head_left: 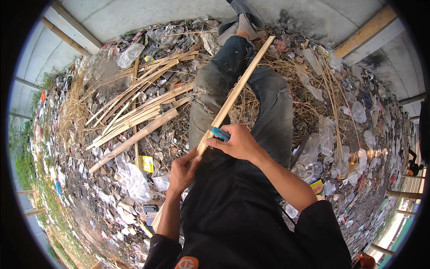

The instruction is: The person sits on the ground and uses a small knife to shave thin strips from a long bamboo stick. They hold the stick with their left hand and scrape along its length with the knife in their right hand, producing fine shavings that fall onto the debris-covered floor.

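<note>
Left hand [182,171] pinches the near end of a strip [244,84] slanting from the lap's [274,119] near left corner out past its far edge; right hand [240,142] grips a blue cutter [219,133] against it. Best cut shallowly, strip steady, left hand clear.

legible: one white letter mark, on the orange patch [187,263] at the left chest of the black shirt [242,210]. yellow wrapper [146,165] on the ground left of the shirt: printed, too small to read. yellow-and-red packet [317,187], ground right of the shirt: same, can't make it out.
</note>
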A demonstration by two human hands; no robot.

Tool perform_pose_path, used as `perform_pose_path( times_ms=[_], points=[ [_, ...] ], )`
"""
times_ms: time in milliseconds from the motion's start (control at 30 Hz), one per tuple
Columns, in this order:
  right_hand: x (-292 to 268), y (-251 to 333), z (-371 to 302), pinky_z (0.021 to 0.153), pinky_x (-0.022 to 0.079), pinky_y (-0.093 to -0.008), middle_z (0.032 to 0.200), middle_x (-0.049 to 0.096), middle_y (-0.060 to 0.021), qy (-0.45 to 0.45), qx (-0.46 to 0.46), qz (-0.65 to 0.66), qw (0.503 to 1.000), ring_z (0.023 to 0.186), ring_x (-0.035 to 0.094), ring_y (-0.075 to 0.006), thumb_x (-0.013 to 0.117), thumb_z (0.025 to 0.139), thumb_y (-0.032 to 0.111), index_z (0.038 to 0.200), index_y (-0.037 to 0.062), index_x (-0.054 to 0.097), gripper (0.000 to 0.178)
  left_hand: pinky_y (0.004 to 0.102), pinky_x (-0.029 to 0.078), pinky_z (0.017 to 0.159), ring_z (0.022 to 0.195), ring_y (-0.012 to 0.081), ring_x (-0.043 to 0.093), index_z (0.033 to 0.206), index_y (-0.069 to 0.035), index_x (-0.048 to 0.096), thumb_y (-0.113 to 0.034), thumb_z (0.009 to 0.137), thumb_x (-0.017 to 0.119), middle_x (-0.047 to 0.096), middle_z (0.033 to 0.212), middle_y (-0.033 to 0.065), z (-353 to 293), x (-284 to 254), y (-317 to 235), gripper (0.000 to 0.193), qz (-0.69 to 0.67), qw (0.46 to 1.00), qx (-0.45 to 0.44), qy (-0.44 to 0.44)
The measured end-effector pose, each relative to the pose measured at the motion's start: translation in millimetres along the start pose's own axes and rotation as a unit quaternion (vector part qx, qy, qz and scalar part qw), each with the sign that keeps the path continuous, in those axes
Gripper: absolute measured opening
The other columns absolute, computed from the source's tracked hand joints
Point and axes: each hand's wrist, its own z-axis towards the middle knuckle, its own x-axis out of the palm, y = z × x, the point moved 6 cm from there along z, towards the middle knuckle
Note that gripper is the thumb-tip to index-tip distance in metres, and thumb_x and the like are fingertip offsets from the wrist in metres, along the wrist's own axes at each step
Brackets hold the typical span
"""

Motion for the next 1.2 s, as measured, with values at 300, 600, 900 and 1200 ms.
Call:
perform_pose_path(
  times_ms=[300,600,900,1200],
  points=[
    [5.3,-15.0,-5.4,0.063,0.047,-0.0329,0.067,0.066,-0.0039,0.104,-0.045,0.21,0.971,0.062,0.055,-0.0112,0.08,0.093,0.029,0.087,-0.0004,0.074,0.031,0.0359,0.054,0.068,0.067,0.0192,0.069,0.126,0.001,0.072,-0.03,0.095,0.079,0.074,0.079,0.0189,1.6,-6.1,-28.2,0.045,0.064,0.988,0.025,-0.136],
    [-178.9,-123.7,-21.4,0.05,0.032,-0.0273,0.063,0.049,0.0051,-0.441,0.079,0.277,0.85,0.052,0.041,-0.0054,0.076,0.098,0.025,0.093,0.0025,0.07,0.024,0.039,0.052,0.065,0.069,0.029,0.071,0.101,-0.001,0.066,-0.024,0.095,0.077,0.071,0.077,0.0164,0.5,-8.4,-34.4,0.026,0.115,0.987,0.021,-0.112],
    [-15.6,-18.4,-22.1,0.061,0.05,-0.0355,0.063,0.056,-0.008,-0.093,-0.069,-0.019,0.993,0.058,0.054,-0.0187,0.092,0.078,0.047,0.097,0.0005,0.07,0.055,0.0329,0.051,0.066,0.07,0.0174,0.069,0.102,0.002,0.065,-0.02,0.098,0.074,0.073,0.08,0.0128,7.5,3.1,-37.3,0.024,0.064,0.994,0.005,-0.084],
    [-47.9,-73.2,-10.4,0.054,0.044,-0.0364,0.06,0.059,-0.0056,-0.295,0.042,0.078,0.951,0.053,0.052,-0.0153,0.081,0.092,0.033,0.092,0.0004,0.072,0.034,0.0314,0.052,0.066,0.071,0.0143,0.068,0.103,0.002,0.066,-0.021,0.099,0.074,0.073,0.079,0.0114,5.7,-0.3,-38.7,0.025,0.034,0.996,-0.012,-0.084]
  ],
)
